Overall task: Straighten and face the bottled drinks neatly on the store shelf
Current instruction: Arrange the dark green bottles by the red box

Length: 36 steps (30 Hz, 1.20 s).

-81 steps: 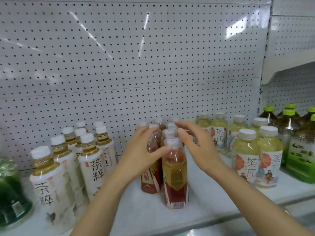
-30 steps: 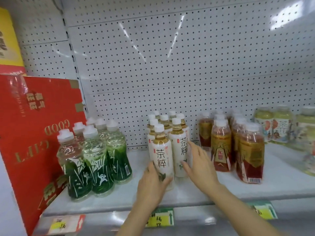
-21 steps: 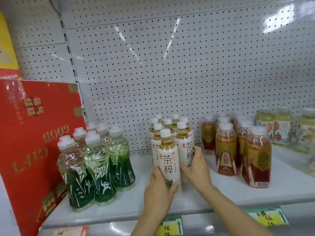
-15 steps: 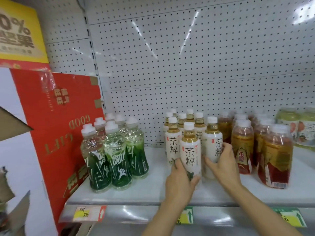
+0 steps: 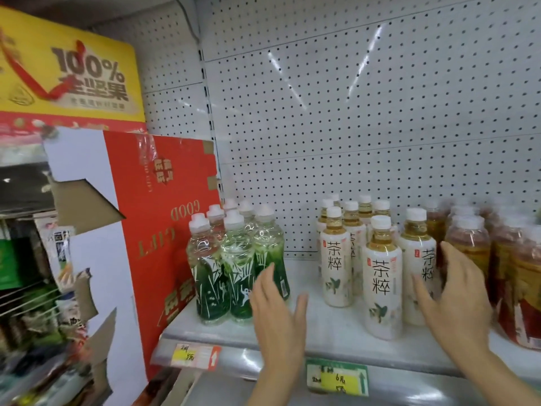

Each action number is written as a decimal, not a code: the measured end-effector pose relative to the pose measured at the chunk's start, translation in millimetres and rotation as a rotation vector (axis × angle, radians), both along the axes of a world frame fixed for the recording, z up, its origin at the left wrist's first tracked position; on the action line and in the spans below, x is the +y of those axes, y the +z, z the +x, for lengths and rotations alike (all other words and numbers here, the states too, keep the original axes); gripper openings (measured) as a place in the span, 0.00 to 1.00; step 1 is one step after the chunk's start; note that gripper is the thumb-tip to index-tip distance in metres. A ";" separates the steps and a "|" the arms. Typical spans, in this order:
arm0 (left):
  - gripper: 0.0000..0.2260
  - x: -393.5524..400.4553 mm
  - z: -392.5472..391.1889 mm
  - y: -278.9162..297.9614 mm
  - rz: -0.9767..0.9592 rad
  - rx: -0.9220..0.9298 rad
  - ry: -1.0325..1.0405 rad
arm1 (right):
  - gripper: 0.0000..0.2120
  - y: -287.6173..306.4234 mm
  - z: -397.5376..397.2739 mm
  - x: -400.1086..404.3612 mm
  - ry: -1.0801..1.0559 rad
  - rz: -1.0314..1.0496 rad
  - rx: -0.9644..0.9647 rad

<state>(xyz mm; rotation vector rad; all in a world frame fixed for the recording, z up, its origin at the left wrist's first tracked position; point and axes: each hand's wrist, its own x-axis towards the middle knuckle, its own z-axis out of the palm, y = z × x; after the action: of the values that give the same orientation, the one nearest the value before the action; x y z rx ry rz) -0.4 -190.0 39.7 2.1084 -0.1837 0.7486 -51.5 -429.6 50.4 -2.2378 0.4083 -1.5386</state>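
My left hand (image 5: 278, 315) and right hand (image 5: 456, 297) are raised at the shelf edge (image 5: 263, 341), well apart, fingers straight and holding nothing. The left is in front of the green-label bottles (image 5: 234, 268); the right is just beside the white-label tea bottles (image 5: 380, 282), which stand upright between my hands, labels facing me. Amber-tea bottles (image 5: 474, 250), blurred, stand to the right. Behind everything is the pegboard back panel (image 5: 351, 127).

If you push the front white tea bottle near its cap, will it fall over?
Probably. The white tea bottle is tall and narrow on a small base, so a high push could tip it. It looks full, so likely heavy; a low push should slide it along the smooth shelf.
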 end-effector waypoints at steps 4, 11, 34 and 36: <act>0.42 50.2 31.6 16.9 -0.125 0.045 0.229 | 0.25 21.6 1.0 33.7 0.106 -0.362 -0.271; 0.39 68.5 46.3 10.2 0.165 0.229 0.207 | 0.28 25.1 64.2 141.8 0.557 -0.037 0.171; 0.36 31.2 98.8 17.0 0.326 0.221 -0.243 | 0.42 11.0 57.8 154.6 0.092 0.322 0.169; 0.35 11.4 111.5 18.1 0.311 0.221 -0.263 | 0.42 9.8 56.0 153.0 0.087 0.305 0.176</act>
<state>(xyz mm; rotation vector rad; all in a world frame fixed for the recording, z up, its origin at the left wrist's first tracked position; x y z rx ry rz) 111.0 -178.6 57.9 2.3805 -0.4714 0.3438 4.5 -276.6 60.1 -2.1245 0.5492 -1.1527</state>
